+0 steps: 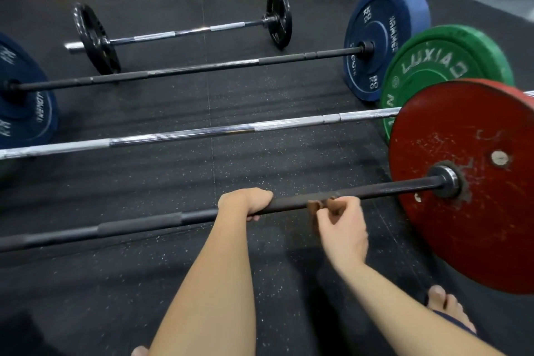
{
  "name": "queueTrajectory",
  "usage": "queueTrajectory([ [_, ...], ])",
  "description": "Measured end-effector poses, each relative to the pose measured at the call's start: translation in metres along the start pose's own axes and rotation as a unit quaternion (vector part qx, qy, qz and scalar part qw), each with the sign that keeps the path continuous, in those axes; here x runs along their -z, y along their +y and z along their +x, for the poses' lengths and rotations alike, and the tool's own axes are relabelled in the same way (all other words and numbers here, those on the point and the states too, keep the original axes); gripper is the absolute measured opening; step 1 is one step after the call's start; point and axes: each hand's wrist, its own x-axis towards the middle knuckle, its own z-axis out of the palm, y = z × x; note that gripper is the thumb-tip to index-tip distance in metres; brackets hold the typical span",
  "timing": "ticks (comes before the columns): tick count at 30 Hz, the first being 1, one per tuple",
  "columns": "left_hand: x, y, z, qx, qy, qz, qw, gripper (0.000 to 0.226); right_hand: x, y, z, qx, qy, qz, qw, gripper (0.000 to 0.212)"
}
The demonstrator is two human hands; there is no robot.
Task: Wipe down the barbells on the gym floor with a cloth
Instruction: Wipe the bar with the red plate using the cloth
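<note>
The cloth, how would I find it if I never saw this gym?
Find the big red plate on the right; it sits on the dark bar nearest the person. Follow that bar left to the right hand, which pinches the cloth around it. It is the only small brown thing there; the left hand beside it grips bare metal.

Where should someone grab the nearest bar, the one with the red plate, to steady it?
Grab the bar on its thin round shaft, from above, fingers curling under: it lies level, low over the floor. The left hand grips it so, beside the cloth.
</note>
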Motion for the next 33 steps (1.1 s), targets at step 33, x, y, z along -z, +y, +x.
queueTrajectory([
  [33,0.017,-0.069,-0.031,0.03,0.19,0.076,0.978,0.051,-0.065,-0.038,-0.051,0.03,-0.045,0.024,0.998,0.024],
])
